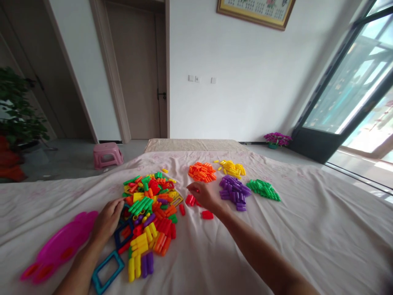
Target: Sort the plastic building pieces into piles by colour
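My left hand [110, 215] rests against the left edge of a mixed heap of plastic building blocks [143, 241]. Its fingers are drawn together among the pieces, and whatever they grip is hidden. Over a small group of red blocks [190, 200] hovers my right hand [202, 194], fingers curled, a fleck of red showing between them. One red block [207, 214] lies just below that wrist. Farther back and to the right are sorted piles: orange blocks [202, 172], yellow blocks [233, 169], purple blocks [233, 190] and green blocks [264, 189].
A pink animal-shaped tray [58, 246] lies left of my left forearm. A blue square frame [108, 270] sits at the heap's near edge. The wrinkled cloth [307, 229] covers the table. A pink stool [108, 155] stands on the floor beyond.
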Available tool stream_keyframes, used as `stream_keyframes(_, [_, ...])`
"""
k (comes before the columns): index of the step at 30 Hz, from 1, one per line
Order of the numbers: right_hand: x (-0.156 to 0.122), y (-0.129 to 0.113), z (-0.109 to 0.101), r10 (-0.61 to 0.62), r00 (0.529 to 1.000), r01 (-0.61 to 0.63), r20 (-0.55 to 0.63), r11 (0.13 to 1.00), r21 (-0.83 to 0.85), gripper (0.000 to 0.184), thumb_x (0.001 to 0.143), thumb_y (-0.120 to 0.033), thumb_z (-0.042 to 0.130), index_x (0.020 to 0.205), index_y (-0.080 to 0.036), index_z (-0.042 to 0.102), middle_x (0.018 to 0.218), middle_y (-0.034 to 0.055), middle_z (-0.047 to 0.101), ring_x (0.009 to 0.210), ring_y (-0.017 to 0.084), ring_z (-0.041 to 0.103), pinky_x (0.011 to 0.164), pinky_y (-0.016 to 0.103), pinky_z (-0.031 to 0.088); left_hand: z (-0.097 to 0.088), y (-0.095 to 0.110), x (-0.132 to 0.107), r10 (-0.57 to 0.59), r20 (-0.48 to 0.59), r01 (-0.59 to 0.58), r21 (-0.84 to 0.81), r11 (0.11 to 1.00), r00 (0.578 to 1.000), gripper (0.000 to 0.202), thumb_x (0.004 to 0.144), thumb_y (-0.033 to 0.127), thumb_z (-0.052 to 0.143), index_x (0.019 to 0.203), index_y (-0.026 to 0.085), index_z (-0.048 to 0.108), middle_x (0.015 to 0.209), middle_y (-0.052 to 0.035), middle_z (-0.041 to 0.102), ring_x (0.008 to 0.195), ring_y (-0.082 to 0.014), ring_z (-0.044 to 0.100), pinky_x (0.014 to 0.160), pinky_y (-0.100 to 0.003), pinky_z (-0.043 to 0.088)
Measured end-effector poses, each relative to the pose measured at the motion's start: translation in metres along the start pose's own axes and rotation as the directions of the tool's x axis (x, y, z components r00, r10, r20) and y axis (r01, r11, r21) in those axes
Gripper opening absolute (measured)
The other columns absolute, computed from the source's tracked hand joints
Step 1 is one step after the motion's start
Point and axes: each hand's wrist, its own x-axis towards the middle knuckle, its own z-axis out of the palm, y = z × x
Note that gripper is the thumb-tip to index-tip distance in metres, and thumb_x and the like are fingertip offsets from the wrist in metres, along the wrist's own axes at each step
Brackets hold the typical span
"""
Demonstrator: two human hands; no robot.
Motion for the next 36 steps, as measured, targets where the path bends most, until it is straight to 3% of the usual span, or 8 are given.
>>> stream_keyframes(4, [-0.018, -0.043, 0.024, -0.017, 0.985, 0.061, 0.169, 0.963, -0.262, 0.018, 0.085, -0.026, 0.059, 0.097, -0.023, 0.072, 0.095, 0.0054, 0.070, 0.094, 0.020, 0.062, 0.080, 0.028, 0.046, 0.001, -0.002, 0.000, -0.002, -0.004, 0.002, 0.002, 1.000, 1.000, 0.049, 0.088, 0.053, 0.034, 0.107, 0.019, 0.064, 0.118, -0.0111, 0.068, 0.114, -0.0238, 0.062, 0.103, -0.035, 0.044])
stream_keyframes(9, [-0.032, -0.055, 0.044, 0.011, 0.970, 0.081, 0.244, 0.927, -0.366, 0.018, 0.089, -0.025, 0.052, 0.096, -0.020, 0.067, 0.098, 0.0081, 0.067, 0.091, 0.021, 0.060, 0.072, 0.028, 0.043, 0.001, -0.001, 0.001, 0.000, -0.005, 0.000, -0.006, 1.000, 1.000, 0.049, 0.088, 0.052, 0.035, 0.107, 0.018, 0.064, 0.118, -0.0124, 0.068, 0.115, -0.0241, 0.061, 0.103, -0.036, 0.043])
stream_keyframes(13, [-0.038, -0.047, 0.044, 0.010, 0.990, 0.036, 0.142, 0.946, -0.321, 0.025, 0.088, -0.014, 0.048, 0.103, -0.021, 0.066, 0.101, 0.0060, 0.065, 0.094, 0.018, 0.057, 0.077, 0.027, 0.041, 0.001, 0.000, 0.002, 0.002, -0.013, -0.002, -0.006, 1.000, 1.000, 0.044, 0.087, 0.051, 0.037, 0.102, 0.021, 0.065, 0.114, -0.0110, 0.070, 0.111, -0.0239, 0.063, 0.102, -0.037, 0.045])
stream_keyframes(17, [-0.036, -0.032, 0.035, 0.027, 1.000, -0.027, -0.005, 0.909, -0.416, 0.021, 0.092, -0.021, 0.048, 0.103, -0.024, 0.067, 0.110, 0.0060, 0.064, 0.107, 0.023, 0.051, 0.090, 0.034, 0.037, 0.000, 0.001, 0.001, 0.007, -0.026, -0.007, -0.002, 1.000, 1.000, 0.043, 0.087, 0.050, 0.037, 0.101, 0.022, 0.066, 0.113, -0.0099, 0.071, 0.111, -0.0234, 0.063, 0.101, -0.035, 0.045])
stream_keyframes(21, [-0.034, -0.019, 0.032, 0.047, 0.999, -0.045, -0.008, 0.892, -0.450, 0.020, 0.094, -0.031, 0.049, 0.105, -0.022, 0.065, 0.110, 0.0075, 0.064, 0.117, 0.025, 0.046, 0.098, 0.038, 0.033, 0.000, 0.001, 0.000, 0.011, -0.025, -0.010, 0.008, 1.000, 1.000, 0.042, 0.087, 0.050, 0.037, 0.101, 0.022, 0.065, 0.112, -0.0093, 0.071, 0.110, -0.0232, 0.064, 0.099, -0.034, 0.046])
stream_keyframes(29, [-0.035, -0.006, 0.024, 0.145, 0.987, -0.159, -0.065, 0.856, -0.491, 0.023, 0.085, -0.019, 0.054, 0.104, -0.021, 0.066, 0.109, 0.0108, 0.065, 0.115, 0.028, 0.048, 0.101, 0.043, 0.031, 0.000, 0.002, 0.000, 0.014, -0.020, -0.013, 0.023, 1.000, 1.000, 0.045, 0.089, 0.050, 0.035, 0.104, 0.021, 0.065, 0.116, -0.0108, 0.069, 0.112, -0.0232, 0.062, 0.101, -0.034, 0.045])
stream_keyframes(33, [-0.036, -0.016, 0.022, 0.068, 0.993, -0.105, -0.096, 0.884, -0.455, 0.030, 0.081, -0.012, 0.054, 0.106, -0.022, 0.068, 0.126, 0.0079, 0.061, 0.127, 0.028, 0.040, 0.109, 0.045, 0.025, 0.000, 0.003, 0.000, 0.010, -0.020, -0.009, 0.029, 1.000, 1.000, 0.047, 0.089, 0.051, 0.035, 0.104, 0.019, 0.065, 0.115, -0.0111, 0.070, 0.111, -0.0232, 0.063, 0.099, -0.033, 0.046])
stream_keyframes(36, [-0.038, -0.030, 0.030, -0.062, 0.998, 0.063, 0.015, 0.934, -0.353, 0.036, 0.088, -0.013, 0.048, 0.117, -0.027, 0.065, 0.127, 0.0027, 0.062, 0.127, 0.024, 0.042, 0.106, 0.040, 0.032, 0.000, 0.002, 0.000, 0.008, -0.022, -0.007, 0.037, 0.999, 1.000, 0.048, 0.088, 0.050, 0.035, 0.106, 0.018, 0.066, 0.116, -0.0112, 0.069, 0.111, -0.0231, 0.063, 0.100, -0.033, 0.045])
